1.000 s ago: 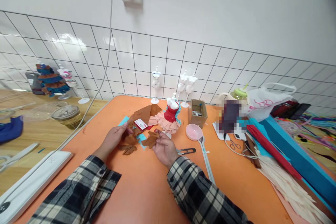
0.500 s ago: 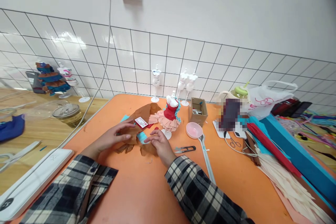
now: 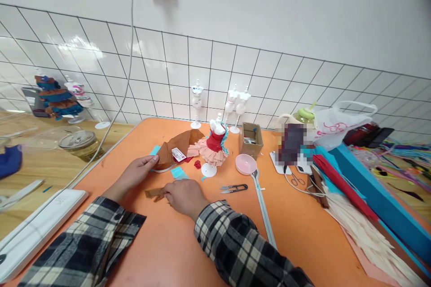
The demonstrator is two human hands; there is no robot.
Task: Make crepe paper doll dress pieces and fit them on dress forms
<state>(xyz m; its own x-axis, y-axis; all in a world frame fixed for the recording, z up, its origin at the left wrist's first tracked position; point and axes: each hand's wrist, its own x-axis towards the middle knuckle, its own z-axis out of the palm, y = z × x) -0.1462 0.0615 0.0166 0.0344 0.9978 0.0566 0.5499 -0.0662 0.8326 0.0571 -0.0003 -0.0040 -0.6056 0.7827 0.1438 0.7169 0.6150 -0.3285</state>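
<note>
My left hand (image 3: 143, 171) pinches the near left edge of a large brown paper sheet (image 3: 167, 151). A small white card with a red border (image 3: 178, 154) lies on that sheet. Lower down, my right hand (image 3: 186, 196) is closed on a small brown paper scrap (image 3: 155, 193) at the orange tabletop. Just above its knuckles sits a light blue paper piece (image 3: 178, 172). Behind the hands stands a miniature dress form (image 3: 216, 140) in a red bodice and pleated pink skirt. Red scraps (image 3: 197, 164) rest beside its base.
Thread snips (image 3: 235, 188), a pink dish (image 3: 245, 164) and a long metal utensil (image 3: 264, 208) lie to the right. A small cardboard box (image 3: 251, 141) and bare dress forms (image 3: 196, 103) stand behind. Coloured paper (image 3: 363, 233) covers the far right; a white power bank-like case (image 3: 43, 233) lies left.
My left hand has taken hold of the large brown sheet's edge. My right hand has moved left and down, away from the light blue piece, and now grips a brown scrap.
</note>
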